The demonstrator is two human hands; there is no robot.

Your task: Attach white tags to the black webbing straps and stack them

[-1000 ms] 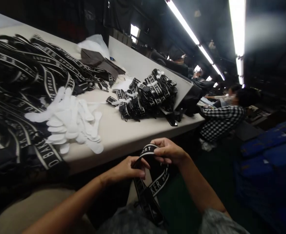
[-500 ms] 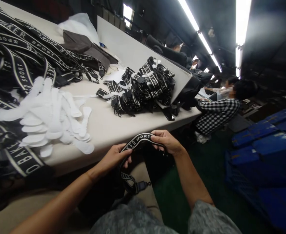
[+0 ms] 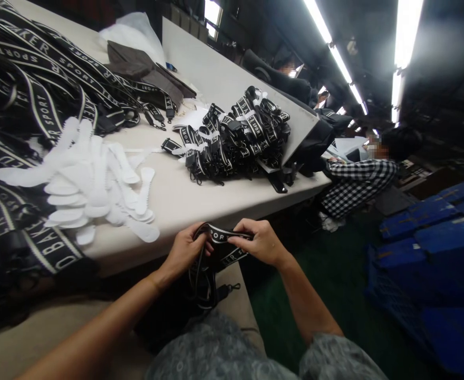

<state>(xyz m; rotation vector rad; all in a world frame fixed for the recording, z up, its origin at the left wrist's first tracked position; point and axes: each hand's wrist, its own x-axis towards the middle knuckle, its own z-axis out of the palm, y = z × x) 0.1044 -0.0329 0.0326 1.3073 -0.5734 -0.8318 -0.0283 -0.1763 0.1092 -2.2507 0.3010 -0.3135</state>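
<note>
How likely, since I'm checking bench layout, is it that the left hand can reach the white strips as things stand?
Probably yes: the white strips lie near the edge of the table, left of the left hand, with nothing visible between. That hand grips the strap, so it would likely need freeing first.

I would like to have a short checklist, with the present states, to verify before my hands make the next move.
1. Left hand gripping the strap: ok, thumb and fingers close on it.
2. Right hand gripping the same strap: ok, the lettered part runs between the hands.
3. Strap free of slack: not ok, loops hang below the hands.
4. Hook visible: ok, it is below the hands.
5. Strap's other end visible: cannot tell, the dark loops blend together.
6. White strips within reach: probably ok, they lie piled on the table, toward the left.
</note>
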